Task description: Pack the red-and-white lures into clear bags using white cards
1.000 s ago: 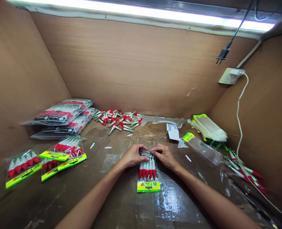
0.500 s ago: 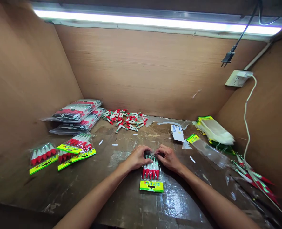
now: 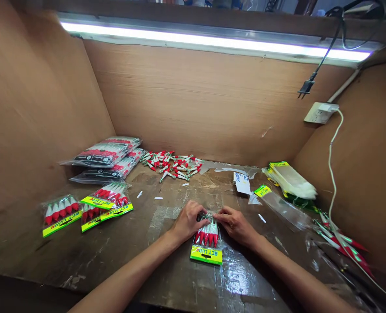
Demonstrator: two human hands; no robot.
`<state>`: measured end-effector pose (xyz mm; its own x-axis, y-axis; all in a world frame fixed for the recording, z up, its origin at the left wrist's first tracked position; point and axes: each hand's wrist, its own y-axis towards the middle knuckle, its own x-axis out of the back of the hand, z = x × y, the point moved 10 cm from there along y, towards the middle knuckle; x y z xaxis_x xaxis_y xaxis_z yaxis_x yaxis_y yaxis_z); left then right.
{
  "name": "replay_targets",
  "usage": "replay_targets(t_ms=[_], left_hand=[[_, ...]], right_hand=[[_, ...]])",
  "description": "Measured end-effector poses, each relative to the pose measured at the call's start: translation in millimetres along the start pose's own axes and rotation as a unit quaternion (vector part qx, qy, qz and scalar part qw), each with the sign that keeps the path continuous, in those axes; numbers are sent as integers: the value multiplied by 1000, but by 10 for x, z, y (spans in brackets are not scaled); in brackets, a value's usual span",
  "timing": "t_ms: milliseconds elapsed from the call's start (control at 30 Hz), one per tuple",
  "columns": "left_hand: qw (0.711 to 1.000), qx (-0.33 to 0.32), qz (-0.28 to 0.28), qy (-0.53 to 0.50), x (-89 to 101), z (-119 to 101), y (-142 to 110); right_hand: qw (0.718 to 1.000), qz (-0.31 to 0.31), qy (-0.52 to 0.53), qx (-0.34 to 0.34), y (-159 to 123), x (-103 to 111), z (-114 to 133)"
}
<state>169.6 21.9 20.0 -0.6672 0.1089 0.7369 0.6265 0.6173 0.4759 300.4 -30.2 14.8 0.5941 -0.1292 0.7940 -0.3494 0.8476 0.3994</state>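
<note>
A clear packet of red-and-white fishing lures (image 3: 207, 237) lies on the table in front of me, its yellow-green "BCT LURE" header toward me. My left hand (image 3: 189, 221) grips the far left corner of this packet, thumb over the hook ends of the lures. From the other side my right hand (image 3: 234, 222) pinches the packet's far right edge with its fingertips. The plastic at the far end is partly hidden by my fingers. Filled lure packets (image 3: 106, 202) overlap on the left, and a single filled packet (image 3: 61, 213) lies beside them.
Large zip bags of lures (image 3: 100, 154) are stacked at the back left, next to a pile of loose lures (image 3: 173, 164). Empty header bags (image 3: 292, 180) and a flat clear bag (image 3: 282, 208) lie right. A white cable (image 3: 331, 169) hangs near larger lures (image 3: 346, 245).
My right hand has its fingers straighter and a little lower at the packet's far edge. The left hand stays on its corner. The camera view has tilted up slightly.
</note>
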Motion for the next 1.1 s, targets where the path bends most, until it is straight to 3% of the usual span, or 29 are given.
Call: replay_targets(t_ms=[167,567,833,967,1100], left_hand=[[998,-45,-15,43,6,-107,-75],[964,-180,41,193,-109,-470,-229],[941,-232,90,229,32,-645,-350],[952,-196,99,215,136,-694,-619],[975,-114,61,183,203,-670,-892]], right_hand=[[997,-25,-61,38,-144,-50,54],[989,-5,-109,103,-269,-53,348],[985,2,-114,133,-294,-126,520],[982,16,-121,141,-292,-153,596],[987,51,-73,136,-289,-100,653]])
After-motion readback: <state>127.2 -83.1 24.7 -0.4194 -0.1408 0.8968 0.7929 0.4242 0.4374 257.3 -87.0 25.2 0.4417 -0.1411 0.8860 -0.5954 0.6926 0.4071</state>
